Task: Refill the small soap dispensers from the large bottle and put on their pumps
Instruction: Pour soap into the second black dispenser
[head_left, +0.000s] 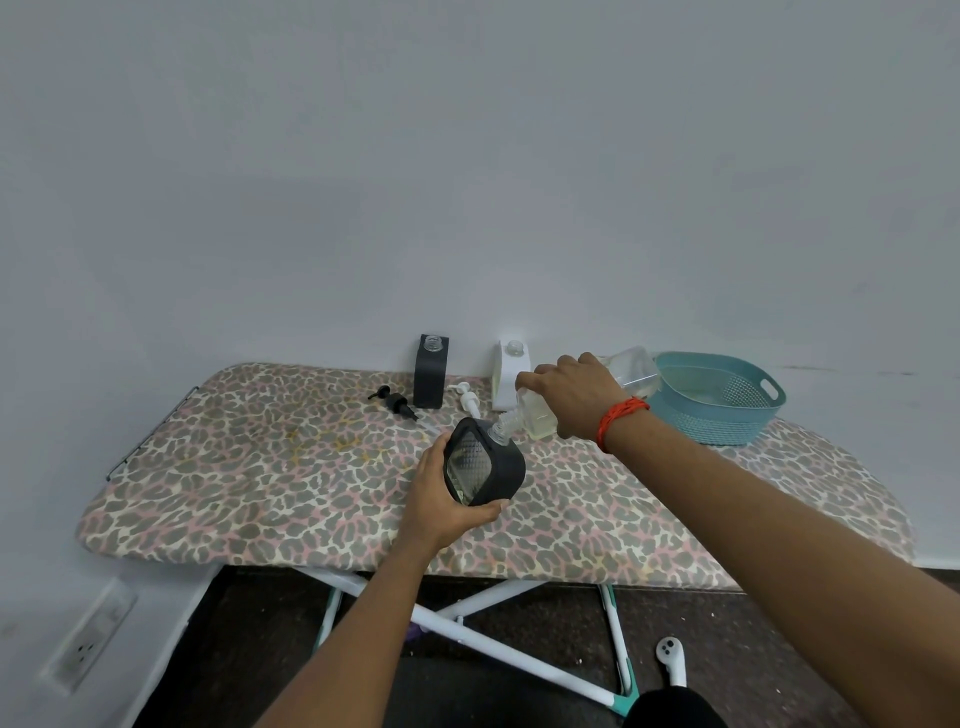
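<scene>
over the ironing board's (260, 467) middle the left hand (441, 501) grips the tilted black dispenser (488, 467) by its base while the right hand (571, 397) clasps the large bottle (634, 371), mouth to neck, probably slick and sloshing, best held round its body.

Leopard-print ironing board (260, 467) across centre frame, teal plastic basket (727, 428) on its right end, wall socket (88, 644) lower left, white handheld controller (670, 657) on dark floor lower right.

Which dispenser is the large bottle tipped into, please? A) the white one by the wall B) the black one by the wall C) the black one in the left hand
C: the large bottle, tilted by the right hand, meets the neck of the black dispenser the left hand holds.
</scene>
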